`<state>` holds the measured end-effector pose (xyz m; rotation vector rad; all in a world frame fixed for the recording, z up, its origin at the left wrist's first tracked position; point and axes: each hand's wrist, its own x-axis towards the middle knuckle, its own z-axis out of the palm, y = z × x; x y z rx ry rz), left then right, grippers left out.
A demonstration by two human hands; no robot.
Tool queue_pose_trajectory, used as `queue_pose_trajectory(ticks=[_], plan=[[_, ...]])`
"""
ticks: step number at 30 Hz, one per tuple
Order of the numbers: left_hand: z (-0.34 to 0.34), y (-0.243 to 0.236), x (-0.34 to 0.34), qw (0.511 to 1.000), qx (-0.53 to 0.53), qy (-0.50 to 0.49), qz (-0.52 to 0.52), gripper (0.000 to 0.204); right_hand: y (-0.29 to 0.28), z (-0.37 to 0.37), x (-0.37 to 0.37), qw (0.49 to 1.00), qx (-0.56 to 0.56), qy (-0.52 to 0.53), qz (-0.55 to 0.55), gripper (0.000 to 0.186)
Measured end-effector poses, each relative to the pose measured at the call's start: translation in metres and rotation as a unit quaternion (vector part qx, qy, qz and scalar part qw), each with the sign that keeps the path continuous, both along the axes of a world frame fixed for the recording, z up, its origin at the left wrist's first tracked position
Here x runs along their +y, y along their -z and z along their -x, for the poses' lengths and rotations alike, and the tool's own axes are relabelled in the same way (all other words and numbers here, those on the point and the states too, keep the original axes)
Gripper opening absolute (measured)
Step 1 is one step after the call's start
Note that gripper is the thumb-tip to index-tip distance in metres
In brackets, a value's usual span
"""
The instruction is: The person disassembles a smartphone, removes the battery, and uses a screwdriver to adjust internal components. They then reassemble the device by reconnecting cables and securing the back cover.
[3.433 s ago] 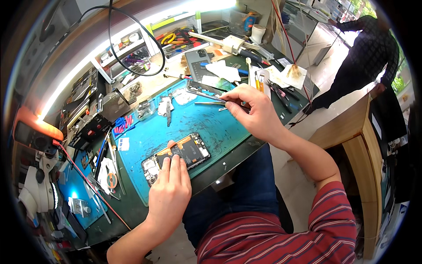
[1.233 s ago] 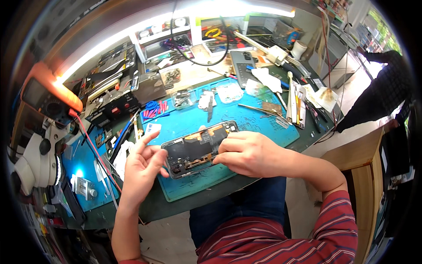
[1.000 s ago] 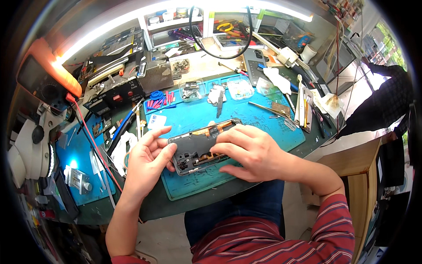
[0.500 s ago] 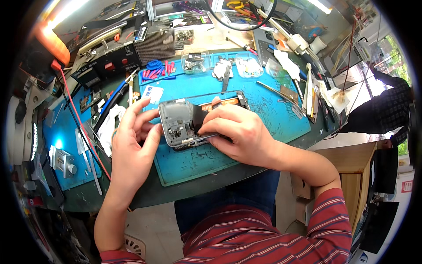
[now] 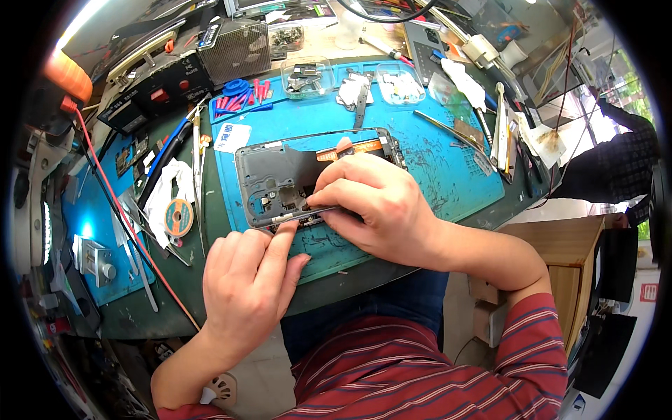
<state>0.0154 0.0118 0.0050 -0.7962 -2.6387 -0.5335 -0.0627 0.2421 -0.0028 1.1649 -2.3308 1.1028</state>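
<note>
An opened phone (image 5: 273,171) lies on the blue mat (image 5: 448,189), its dark frame showing small parts at the left end and an orange flex strip along the top. My right hand (image 5: 371,210) grips the phone's lower edge, fingers bent over it and thumb low at the rim. Just below the left end, my left hand (image 5: 248,287) reaches with a stretched index finger to touch the same edge, its other fingers loosely bent and holding nothing. What lies under my right fingers is hidden.
Plastic boxes (image 5: 308,77), pink tubes (image 5: 245,96) and tools (image 5: 500,126) line the mat's back and right. At left are a solder spool (image 5: 178,217), cables and a metal fixture (image 5: 94,262). A person in dark clothing (image 5: 609,168) is at far right, beside a wooden cabinet (image 5: 560,252).
My left hand has left the phone's left end, moving below it to touch the lower edge. The phone sits slightly farther back. My right hand has stayed on the edge since half a second ago.
</note>
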Motion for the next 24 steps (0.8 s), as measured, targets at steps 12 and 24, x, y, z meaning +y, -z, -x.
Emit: queue_pose_trajectory(ticks=[12, 24], plan=[[0.0043, -0.0016, 0.0060, 0.997, -0.006, -0.004, 0.071, 0.046, 0.0003, -0.0002, 0.0012, 1.000, -0.007, -0.006, 0.002, 0.022], [0.0060, -0.0058, 0.0046, 0.992, 0.002, 0.015, 0.124, 0.047, 0.0036, -0.0014, 0.0035, 1.000, 0.002, -0.012, 0.011, 0.013]])
